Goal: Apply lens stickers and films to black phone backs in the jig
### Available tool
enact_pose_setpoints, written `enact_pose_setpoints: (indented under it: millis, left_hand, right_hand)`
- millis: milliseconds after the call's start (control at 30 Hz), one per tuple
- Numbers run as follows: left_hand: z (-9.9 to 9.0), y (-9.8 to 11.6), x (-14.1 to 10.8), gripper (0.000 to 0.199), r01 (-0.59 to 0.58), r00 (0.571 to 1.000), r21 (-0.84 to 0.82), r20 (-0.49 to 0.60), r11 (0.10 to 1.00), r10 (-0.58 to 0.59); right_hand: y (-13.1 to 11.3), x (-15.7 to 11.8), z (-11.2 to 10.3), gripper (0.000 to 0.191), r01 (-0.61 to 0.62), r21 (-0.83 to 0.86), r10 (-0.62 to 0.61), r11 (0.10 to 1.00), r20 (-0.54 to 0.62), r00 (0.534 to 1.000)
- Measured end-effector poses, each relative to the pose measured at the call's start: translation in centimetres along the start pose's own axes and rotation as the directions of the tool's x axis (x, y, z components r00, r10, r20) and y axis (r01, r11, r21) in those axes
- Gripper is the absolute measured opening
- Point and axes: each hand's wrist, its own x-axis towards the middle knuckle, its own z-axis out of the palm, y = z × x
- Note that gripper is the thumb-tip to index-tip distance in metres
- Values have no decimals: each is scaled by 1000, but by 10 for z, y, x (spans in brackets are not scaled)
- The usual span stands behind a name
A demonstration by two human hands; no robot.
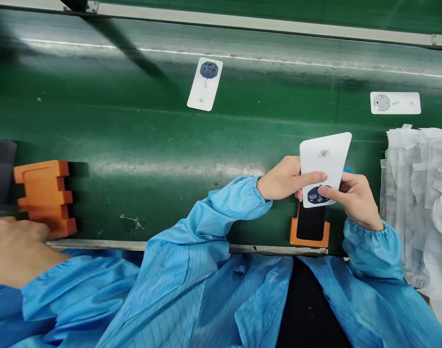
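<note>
A white phone-back sheet (324, 159) with a dark blue camera patch is held between both my hands, tilted, camera end towards me. My left hand (288, 180) grips its left edge, thumb lying across the face. My right hand (359, 195) pinches the lower right edge, with the thumb over the camera patch. Just beneath the sheet, a black phone-shaped slab (311, 224) lies in an orange holder (309, 243) at the belt's near edge. The sheet and my hands hide the far part of the holder. A bit of blue shows behind my right hand.
Another white sheet (205, 84) with a blue patch lies farther off on the green surface; one with a silvery patch (395, 103) lies at right. Stacked translucent wrapping (417, 203) borders my right. At left are a co-worker's hand (21, 249), an orange holder (47, 198) and dark slabs (1, 169).
</note>
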Motion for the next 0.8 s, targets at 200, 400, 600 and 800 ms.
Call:
enact_pose_setpoints:
  millis: [200, 400, 600, 800]
  left_hand:
    - [7, -7, 3, 39, -152, 986, 163, -46, 975, 162]
    - [11, -15, 6, 42, -187, 982, 129, -13, 974, 190]
    - [10, -12, 7, 57, -37, 997, -83, -70, 996, 31]
    - [18, -15, 15, 62, -237, 896, -244, -428, 940, 115]
  right_hand:
    - [7, 6, 12, 34, 9, 50, -7, 999, -48, 999]
    - [2, 4, 13, 47, 4, -9, -5, 1000, -102, 995]
    - [1, 0, -7, 38, 139, -236, -160, 962, -69, 985]
    - [1, 3, 8, 19, 259, -770, -746, 583, -381, 546]
